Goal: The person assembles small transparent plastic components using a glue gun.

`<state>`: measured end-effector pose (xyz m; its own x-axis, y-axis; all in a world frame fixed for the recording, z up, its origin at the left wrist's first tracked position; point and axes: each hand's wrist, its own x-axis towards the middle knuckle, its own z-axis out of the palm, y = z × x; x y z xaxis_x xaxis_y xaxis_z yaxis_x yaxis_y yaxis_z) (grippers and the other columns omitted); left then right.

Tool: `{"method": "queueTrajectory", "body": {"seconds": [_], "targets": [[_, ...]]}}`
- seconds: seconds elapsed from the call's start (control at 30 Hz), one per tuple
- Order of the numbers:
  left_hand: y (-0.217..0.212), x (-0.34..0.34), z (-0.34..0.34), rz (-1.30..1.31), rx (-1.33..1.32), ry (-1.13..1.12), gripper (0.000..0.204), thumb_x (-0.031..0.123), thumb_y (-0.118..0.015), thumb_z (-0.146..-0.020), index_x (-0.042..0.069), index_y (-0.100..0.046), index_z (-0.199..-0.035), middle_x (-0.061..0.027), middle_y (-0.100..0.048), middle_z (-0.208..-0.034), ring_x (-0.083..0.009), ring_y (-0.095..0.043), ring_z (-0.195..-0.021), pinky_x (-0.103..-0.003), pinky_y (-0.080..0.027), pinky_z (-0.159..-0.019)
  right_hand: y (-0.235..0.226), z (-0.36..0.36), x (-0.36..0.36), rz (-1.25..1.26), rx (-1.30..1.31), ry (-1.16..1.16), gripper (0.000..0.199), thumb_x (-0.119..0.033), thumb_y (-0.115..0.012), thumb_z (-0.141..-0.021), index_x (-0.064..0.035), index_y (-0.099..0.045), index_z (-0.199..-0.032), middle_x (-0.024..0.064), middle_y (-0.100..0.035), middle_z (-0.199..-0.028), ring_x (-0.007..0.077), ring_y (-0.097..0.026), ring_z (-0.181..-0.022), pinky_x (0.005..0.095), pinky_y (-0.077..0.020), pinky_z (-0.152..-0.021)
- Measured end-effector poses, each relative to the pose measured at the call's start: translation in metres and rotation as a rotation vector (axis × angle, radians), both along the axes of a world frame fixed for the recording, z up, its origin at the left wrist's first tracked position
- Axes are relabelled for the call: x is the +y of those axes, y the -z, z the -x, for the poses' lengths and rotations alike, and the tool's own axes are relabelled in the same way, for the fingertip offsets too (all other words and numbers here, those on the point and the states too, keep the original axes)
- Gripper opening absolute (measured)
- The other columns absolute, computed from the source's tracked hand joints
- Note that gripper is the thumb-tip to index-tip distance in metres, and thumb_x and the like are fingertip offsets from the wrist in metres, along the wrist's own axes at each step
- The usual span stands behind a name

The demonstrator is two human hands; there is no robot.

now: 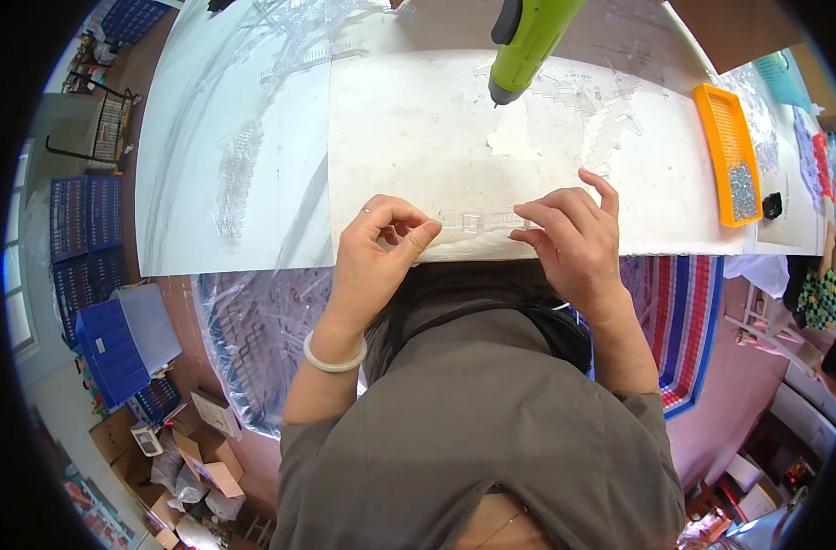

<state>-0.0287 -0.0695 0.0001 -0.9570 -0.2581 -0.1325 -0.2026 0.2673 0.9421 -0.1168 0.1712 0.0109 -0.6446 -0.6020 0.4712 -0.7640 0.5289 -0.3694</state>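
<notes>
A thin clear plastic strip (473,223) with a ladder-like pattern lies at the table's near edge, between my two hands. My left hand (374,258) is closed, thumb and forefinger pinched together close by the strip's left end; what is in the pinch is too small to make out. At the other end, the thumb and forefinger of my right hand (578,240) close around the strip, its little finger raised. Beyond them hangs a green and black electric screwdriver (532,46), tip down over the table.
Clear plastic pieces lie in a row (239,174) on the left of the white table (399,137), more (573,92) at the back right. An orange tray (714,137) with small metal parts (741,191) stands at the right. Blue bins (111,348) stand on the floor left.
</notes>
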Motion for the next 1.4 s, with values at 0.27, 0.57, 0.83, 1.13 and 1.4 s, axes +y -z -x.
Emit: {"method": "queueTrajectory", "body": {"seconds": [0.27,0.57,0.83,1.13,1.4], "targets": [[-0.018,0.005,0.006,0.296,0.149,0.023,0.022,0.007,-0.082,-0.082,0.004,-0.073,-0.102,-0.0048,-0.068,-0.097,-0.0181,-0.062,-0.087,-0.032,-0.049,-0.081,0.001,0.003,-0.010,-0.020,0.000,-0.023,0.028,-0.013,-0.085,-0.073,-0.0129,-0.070,-0.097,-0.0015,-0.062,-0.082,0.0165,-0.064,-0.083,0.0522,-0.0399,-0.109],[0.005,0.013,-0.001,0.586,0.517,0.287,0.037,0.015,-0.085,-0.075,0.007,-0.074,-0.110,-0.0073,-0.072,-0.098,-0.0272,-0.066,-0.098,-0.040,-0.048,-0.090,0.003,-0.010,-0.022,-0.008,-0.027,-0.148,0.025,-0.013,-0.084,-0.074,-0.0117,-0.070,-0.094,-0.0002,-0.060,-0.079,0.0184,-0.063,-0.077,0.0535,-0.0395,-0.110],[-0.001,0.009,-0.006,0.494,0.466,0.338,0.037,0.017,-0.084,-0.078,0.006,-0.073,-0.112,-0.0087,-0.071,-0.101,-0.0269,-0.067,-0.097,-0.040,-0.050,-0.089,0.001,-0.010,-0.027,-0.036,-0.089,-0.221,0.032,-0.014,-0.084,-0.075,-0.0103,-0.070,-0.103,0.0019,-0.064,-0.085,0.0198,-0.064,-0.082,0.0549,-0.0386,-0.113],[-0.027,-0.168,-0.008,0.130,0.196,-0.688,0.020,0.014,-0.077,-0.094,-0.003,-0.077,-0.105,-0.0052,-0.077,-0.094,-0.0087,-0.066,-0.082,-0.023,-0.052,-0.075,0.016,0.021,0.018,0.322,-0.438,0.144,0.062,0.002,-0.076,-0.086,0.0001,-0.054,-0.144,0.0133,-0.068,-0.129,0.0272,-0.064,-0.121,0.0398,-0.0465,-0.109],[0.029,-0.255,-0.032,0.490,-0.042,-0.684,0.032,0.024,-0.075,-0.095,-0.004,-0.074,-0.109,-0.0103,-0.074,-0.106,-0.0171,-0.065,-0.095,-0.032,-0.052,-0.086,0.059,0.015,0.005,0.481,-0.578,0.199,0.032,0.003,-0.067,-0.095,-0.0007,-0.066,-0.126,0.0116,-0.070,-0.111,0.0200,-0.069,-0.103,0.0318,-0.0541,-0.094]]}}
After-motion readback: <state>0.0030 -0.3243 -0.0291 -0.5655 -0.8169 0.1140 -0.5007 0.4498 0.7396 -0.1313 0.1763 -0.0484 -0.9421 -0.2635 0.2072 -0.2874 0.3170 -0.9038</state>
